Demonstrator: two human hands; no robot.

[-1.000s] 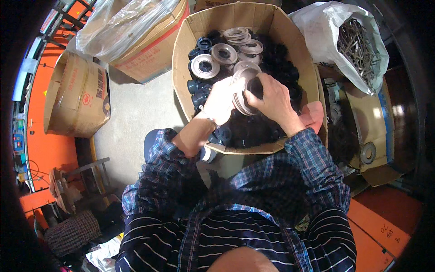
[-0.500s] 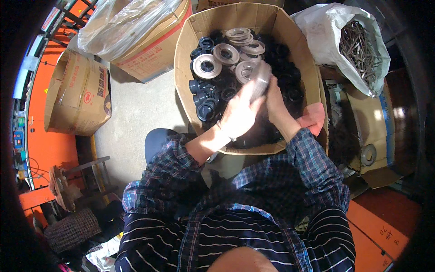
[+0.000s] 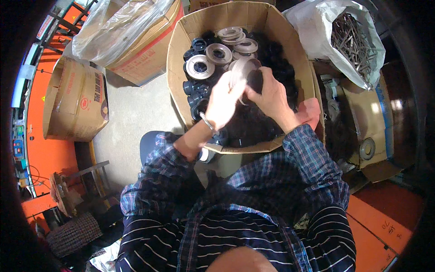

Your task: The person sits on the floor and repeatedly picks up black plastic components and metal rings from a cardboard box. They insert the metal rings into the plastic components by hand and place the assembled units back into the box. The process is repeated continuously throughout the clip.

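Observation:
Above a large cardboard box (image 3: 176, 68), my left hand (image 3: 223, 103) grips a pale grey flanged ring (image 3: 244, 69), which is smeared by motion. My right hand (image 3: 274, 97) is curled at the ring's right side, thumb and fingers on its edge. A dark patch shows between them; I cannot tell whether it is the ring's shaded side or a separate black part. Under and beyond my hands, more grey flanged rings (image 3: 200, 67) lie on a heap of black round plastic fittings (image 3: 195, 93). My left wrist wears a bracelet.
A pink cloth (image 3: 309, 113) hangs over the box's right edge. At the far right a white sack (image 3: 312, 36) holds thin metal strips (image 3: 351, 43). Cardboard boxes (image 3: 77, 99) stand at the left, one lined with clear plastic (image 3: 115, 38). A loose grey ring (image 3: 367, 148) lies at the right.
The flanged ring has turned and shifted slightly left, with its round face now showing more. My left hand has moved left, and my right hand has opened away from it around the ring's edge.

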